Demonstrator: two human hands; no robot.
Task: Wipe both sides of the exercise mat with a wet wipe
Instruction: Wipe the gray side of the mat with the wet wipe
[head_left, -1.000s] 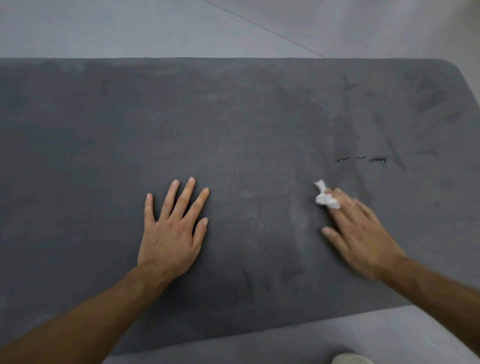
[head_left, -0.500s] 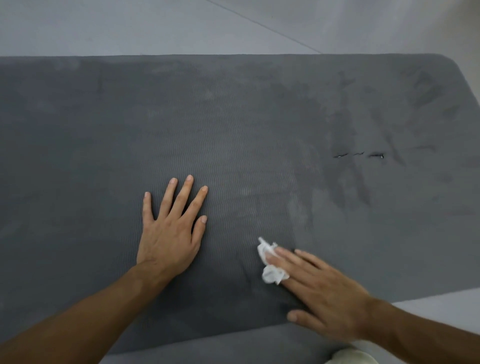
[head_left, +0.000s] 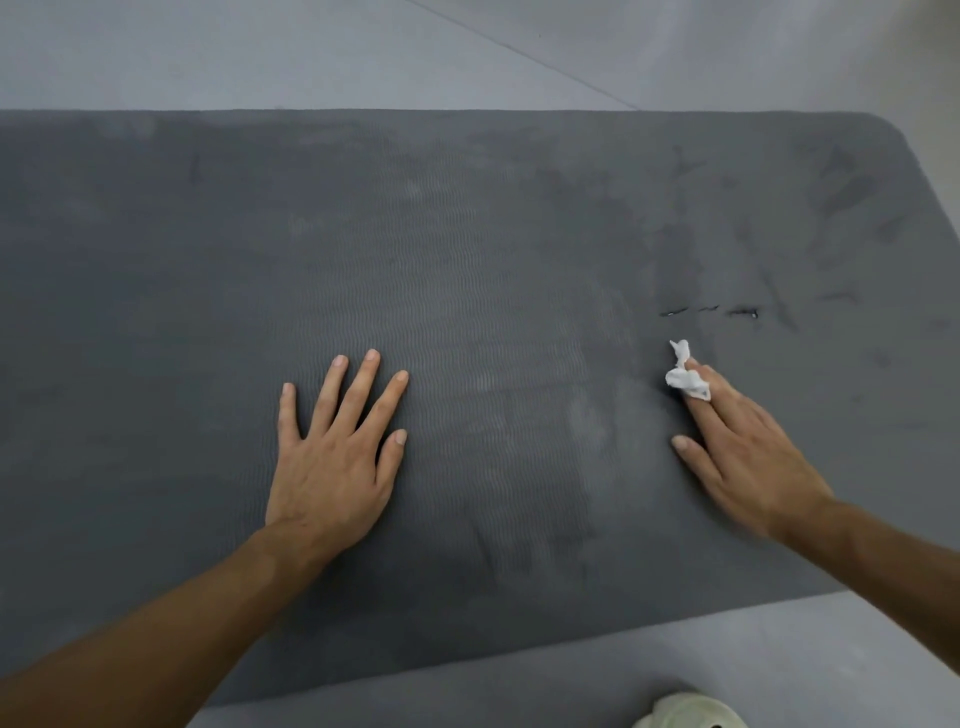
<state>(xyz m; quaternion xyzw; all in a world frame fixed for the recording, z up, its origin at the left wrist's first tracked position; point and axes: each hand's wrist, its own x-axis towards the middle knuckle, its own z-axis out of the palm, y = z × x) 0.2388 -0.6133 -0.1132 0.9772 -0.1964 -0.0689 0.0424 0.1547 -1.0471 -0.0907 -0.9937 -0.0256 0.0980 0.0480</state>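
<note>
- Across most of my view lies the exercise mat, dark grey and ribbed, spread flat with its long edges running left to right. Its rounded far-right corner shows, and the left end runs out of frame.
- Beyond the far edge and along the near edge I see pale grey floor, with a thin seam line crossing it diagonally at the far side.
- Darker streaks and smudges mark the right part of the mat, while lighter patches sit between the two hands.
- My feed shows the left hand palm-down on the mat, left of centre and towards the near edge. Its fingers are straight and spread, gripping nothing, and the bare forearm comes in from the near-left corner.
- I see the right hand lying flat on the right of the mat, fingers straight and angled far-left, thumb out to the side. Its fingertips press the wet wipe down without curling round it.
- That wipe is a small white crumpled wad on the mat, bunched around the fingertips and poking out beyond them.
- Just beyond the wipe sits a short row of small dark nicks in the mat.
- A pale rounded object is cut off by the near edge of the frame, and I cannot tell what it is.
</note>
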